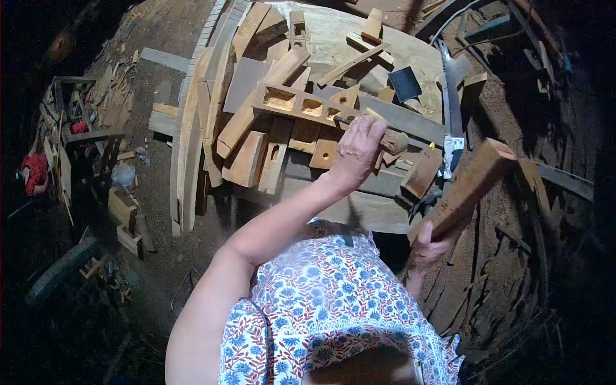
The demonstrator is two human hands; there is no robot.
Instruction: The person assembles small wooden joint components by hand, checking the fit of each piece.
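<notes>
My left hand [358, 151] is wrapped round a chisel [394, 142]; its wooden handle end sticks out to the right. The metal end points left, at a wooden bar [298, 108] with several rectangular holes cut along it. Whether the tip touches the wood is hidden by my fingers. At the right, my right hand [428, 250] is closed round the lower end of a thick wooden block [471, 183], held tilted up and apart from the chisel. Beneath the bar lie more wood pieces, one with a round hole [325, 154].
Loose offcuts cover a pale wooden work surface [330, 35], along with a flat black square [405, 84]. Long curved strips [200, 122] stand along its left side. A small wooden frame [128, 240] and scraps lie on the ground at left; long boards [564, 182] lie at right.
</notes>
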